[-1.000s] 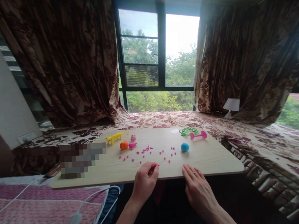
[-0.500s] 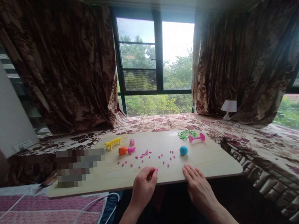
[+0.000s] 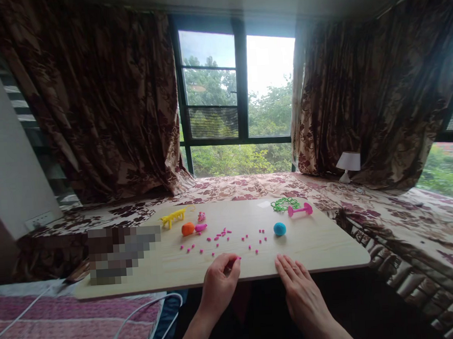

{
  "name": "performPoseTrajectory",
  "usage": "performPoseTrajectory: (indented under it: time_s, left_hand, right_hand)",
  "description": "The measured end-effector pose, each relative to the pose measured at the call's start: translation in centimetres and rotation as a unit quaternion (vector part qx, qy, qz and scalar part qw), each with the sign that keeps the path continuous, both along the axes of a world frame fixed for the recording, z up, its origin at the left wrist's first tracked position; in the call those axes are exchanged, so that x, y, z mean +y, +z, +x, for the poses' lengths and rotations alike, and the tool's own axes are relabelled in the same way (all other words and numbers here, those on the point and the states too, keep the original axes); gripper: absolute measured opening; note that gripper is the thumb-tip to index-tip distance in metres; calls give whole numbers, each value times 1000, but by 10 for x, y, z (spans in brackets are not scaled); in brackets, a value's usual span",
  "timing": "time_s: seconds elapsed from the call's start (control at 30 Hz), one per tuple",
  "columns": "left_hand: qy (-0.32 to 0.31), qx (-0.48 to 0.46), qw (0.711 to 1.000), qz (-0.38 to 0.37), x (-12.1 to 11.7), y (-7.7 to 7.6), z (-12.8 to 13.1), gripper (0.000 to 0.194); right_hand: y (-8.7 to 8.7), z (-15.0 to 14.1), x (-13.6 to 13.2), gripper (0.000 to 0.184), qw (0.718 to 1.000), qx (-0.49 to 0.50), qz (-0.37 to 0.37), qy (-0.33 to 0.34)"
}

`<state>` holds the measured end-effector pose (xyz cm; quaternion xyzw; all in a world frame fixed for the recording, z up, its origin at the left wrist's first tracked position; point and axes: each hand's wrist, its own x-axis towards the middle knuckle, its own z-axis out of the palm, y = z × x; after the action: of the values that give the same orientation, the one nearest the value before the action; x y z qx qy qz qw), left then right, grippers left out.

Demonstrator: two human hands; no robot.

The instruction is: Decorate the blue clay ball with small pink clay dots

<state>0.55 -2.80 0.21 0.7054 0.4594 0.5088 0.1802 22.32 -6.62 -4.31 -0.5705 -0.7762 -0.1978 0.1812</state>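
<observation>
At lower centre, the left hand [image 3: 220, 280] pinches a pink piece [image 3: 238, 258] between its fingers; right of it, the right hand [image 3: 301, 287] rests on the table [image 3: 323, 250] edge, fingers straight, close together.

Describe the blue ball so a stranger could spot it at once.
Below the window, find the pale tabletop. Beyond the right hand, nearer than the pink dumbbell-shaped piece, sits the blue ball. Its colour and bulk set it apart from the tiny pink bits on its left.
</observation>
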Motion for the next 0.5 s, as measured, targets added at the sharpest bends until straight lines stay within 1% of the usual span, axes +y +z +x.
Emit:
performPoseTrajectory:
  time_s: [0.1, 0.2, 0.3, 0.4, 0.5]
  left_hand:
    - [2, -5, 1000, -2, 0, -1, 2, 17]
    - [-3, -4, 1000, -3, 0, 0, 1, 16]
    - [-7, -2, 1000, -4, 0, 2, -1, 16]
    - [-5, -2, 1000, -4, 0, 1, -1, 16]
    - [-2, -3, 1000, -6, 0, -1, 0, 16]
  right_hand:
    - [3, -5, -5, 69, 1000, 0, -10, 15]
    - [14, -9, 6, 66, 999, 16, -33, 19]
    - [20, -2, 18, 63, 998, 35, -41, -13]
    - [14, 9, 17, 63, 998, 33, -32, -40]
    - [7, 11, 4, 63, 999, 18, -26, -19]
